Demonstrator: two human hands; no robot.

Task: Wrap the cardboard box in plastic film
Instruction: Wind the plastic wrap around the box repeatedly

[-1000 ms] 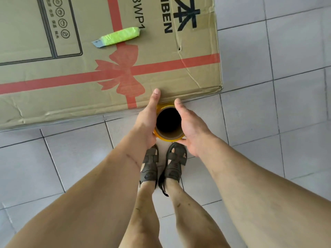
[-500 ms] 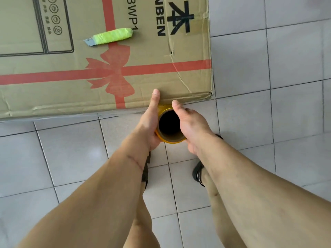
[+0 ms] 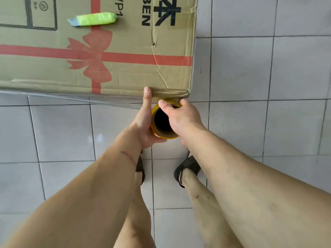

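- Cardboard box (image 3: 125, 72) lies flat on the tiled floor (image 3: 268, 122); I see film stretched along its near side.
- Film roll (image 3: 163, 135) held upright at the box's near right corner.
- Left hand (image 3: 146, 126) cups the roll, thumb straight against the box edge.
- Right hand (image 3: 182, 117) grips the roll's rim; fingers hidden.
- Green-wrapped utility knife (image 3: 95, 19) rests on the box top.

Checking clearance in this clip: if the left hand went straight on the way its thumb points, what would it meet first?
Probably the cardboard box: the left hand, gripping the film roll, has its thumb tip at the box's near edge. Actual contact is unclear.
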